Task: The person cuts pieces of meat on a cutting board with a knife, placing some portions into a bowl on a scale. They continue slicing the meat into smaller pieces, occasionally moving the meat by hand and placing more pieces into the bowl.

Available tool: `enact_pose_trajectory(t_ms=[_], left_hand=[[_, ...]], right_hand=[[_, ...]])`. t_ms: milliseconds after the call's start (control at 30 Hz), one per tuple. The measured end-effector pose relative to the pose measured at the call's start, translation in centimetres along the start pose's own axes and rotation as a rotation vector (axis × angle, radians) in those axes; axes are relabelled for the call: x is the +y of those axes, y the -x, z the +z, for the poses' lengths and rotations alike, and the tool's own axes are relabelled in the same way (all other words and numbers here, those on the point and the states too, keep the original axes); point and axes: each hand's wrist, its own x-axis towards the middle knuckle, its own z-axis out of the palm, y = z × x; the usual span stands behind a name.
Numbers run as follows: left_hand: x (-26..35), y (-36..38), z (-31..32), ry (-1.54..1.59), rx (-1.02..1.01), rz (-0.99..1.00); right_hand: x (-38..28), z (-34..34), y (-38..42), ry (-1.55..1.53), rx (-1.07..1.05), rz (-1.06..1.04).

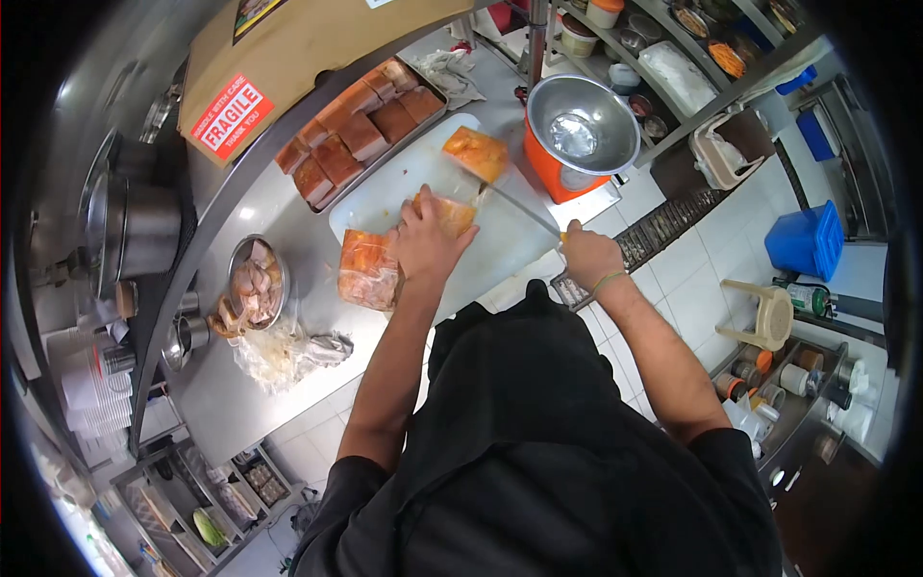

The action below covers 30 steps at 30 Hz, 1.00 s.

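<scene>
My right hand (591,254) is closed around the yellow handle of a knife (525,213). Its blade reaches up and left over the white cutting board (519,245), between two blocks of meat. Under my left hand (428,237) lies one orange-skinned block of meat (454,217), gripped with the fingers spread across its top. Just past the knife tip sits a separate cut block (475,154). To the left of my left hand, a larger block in clear plastic wrap (368,270) rests at the board's edge.
A metal tray (327,204) of several browned meat blocks stands behind the board. Left are a bowl of meat pieces (258,281) and crumpled plastic (284,358). A steel bowl (583,120) sits on an orange scale (558,178). A cardboard box (308,48) overhangs the counter.
</scene>
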Motion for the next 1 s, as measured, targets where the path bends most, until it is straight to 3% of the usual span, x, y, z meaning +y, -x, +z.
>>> enact_pose_trajectory(t_ms=[300,567,667,1000], left_hand=[[-2.0,0.9,1.6,0.034,0.301,0.306],[-2.4,0.2,-0.1,0.127,0.258,0.316],[-2.3,-0.2,-0.6,0.198,0.171,0.237],[-3.7,-2.1,-0.1,0.430,0.162,0.295]], right_hand=[[0.6,-0.9,0.8,-0.042,0.044,0.003],[-0.4,0.7,4.1,-0.095,-0.055,-0.015],[-0.4,1.8,4.6,-0.104,-0.066,-0.011],[0.0,2.9,4.2,-0.138,-0.138,0.045]])
